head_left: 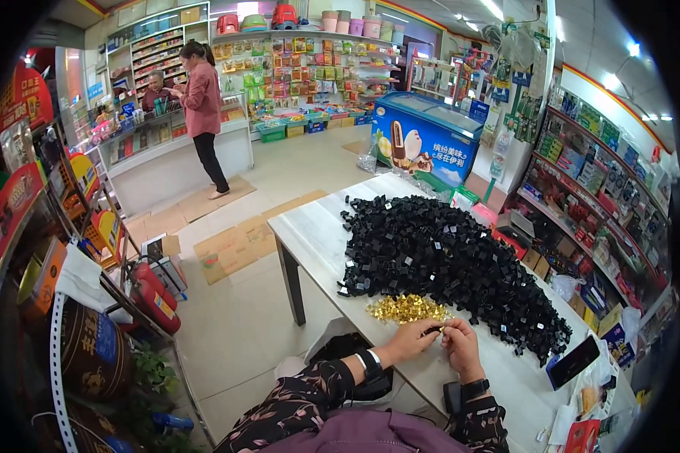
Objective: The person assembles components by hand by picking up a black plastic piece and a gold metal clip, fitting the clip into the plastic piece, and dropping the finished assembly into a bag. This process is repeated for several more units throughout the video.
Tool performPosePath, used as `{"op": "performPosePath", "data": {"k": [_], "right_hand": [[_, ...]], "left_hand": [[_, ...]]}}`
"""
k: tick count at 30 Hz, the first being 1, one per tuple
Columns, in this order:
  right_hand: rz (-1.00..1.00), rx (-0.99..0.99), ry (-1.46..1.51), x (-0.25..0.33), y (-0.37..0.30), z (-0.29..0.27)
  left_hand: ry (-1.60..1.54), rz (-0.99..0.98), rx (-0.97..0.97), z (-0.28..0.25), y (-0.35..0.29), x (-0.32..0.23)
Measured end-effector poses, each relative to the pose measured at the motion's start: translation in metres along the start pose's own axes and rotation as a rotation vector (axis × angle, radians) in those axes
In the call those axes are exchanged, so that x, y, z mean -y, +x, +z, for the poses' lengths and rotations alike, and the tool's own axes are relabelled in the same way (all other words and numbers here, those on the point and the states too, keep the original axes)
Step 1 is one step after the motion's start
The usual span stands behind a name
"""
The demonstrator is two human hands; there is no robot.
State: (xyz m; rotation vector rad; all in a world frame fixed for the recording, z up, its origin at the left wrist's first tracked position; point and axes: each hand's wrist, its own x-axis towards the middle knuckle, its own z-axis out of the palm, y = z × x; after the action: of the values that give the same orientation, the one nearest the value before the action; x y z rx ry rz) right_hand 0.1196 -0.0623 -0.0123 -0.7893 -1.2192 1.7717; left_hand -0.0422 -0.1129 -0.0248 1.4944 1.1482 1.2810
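Both of my hands meet over the near edge of a pale table (310, 226). My left hand (409, 341) is closed in a pinch on a small black plastic piece (432, 330). Fingertips of my right hand (462, 349) are pinched together against it, with a tiny gold-coloured piece (441, 329) just showing between them. Directly beyond my left hand lies a small heap of shiny gold metal pieces (406, 308). A much larger pile of small black plastic pieces (431, 245) spreads behind it and down the right side of the table.
A dark-screened phone (573, 362) stands tilted at the table's right, beside plastic bags. Stocked shelves (597, 181) line the right. Ahead is a blue chest freezer (427, 136). Two people are at a glass counter (174, 140) far left. Red fire extinguishers (155, 298) stand at left.
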Motion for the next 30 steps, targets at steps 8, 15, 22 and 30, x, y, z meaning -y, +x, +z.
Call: {"op": "performPosePath", "data": {"k": [8,15,22,30], "right_hand": [[0.095,0.014,-0.135,0.005,0.002,0.001],[0.080,-0.017,-0.201,0.000,0.001,-0.002],[0.064,0.006,-0.242,0.001,0.001,0.002],[0.142,0.099,-0.137,0.003,0.006,-0.007]], "left_hand": [[0.164,0.118,-0.035,-0.002,0.002,0.005],[0.158,0.069,-0.035,0.000,0.003,0.010],[0.165,0.128,-0.064,0.002,0.004,0.015],[0.248,0.227,-0.050,0.003,0.004,0.020]]}}
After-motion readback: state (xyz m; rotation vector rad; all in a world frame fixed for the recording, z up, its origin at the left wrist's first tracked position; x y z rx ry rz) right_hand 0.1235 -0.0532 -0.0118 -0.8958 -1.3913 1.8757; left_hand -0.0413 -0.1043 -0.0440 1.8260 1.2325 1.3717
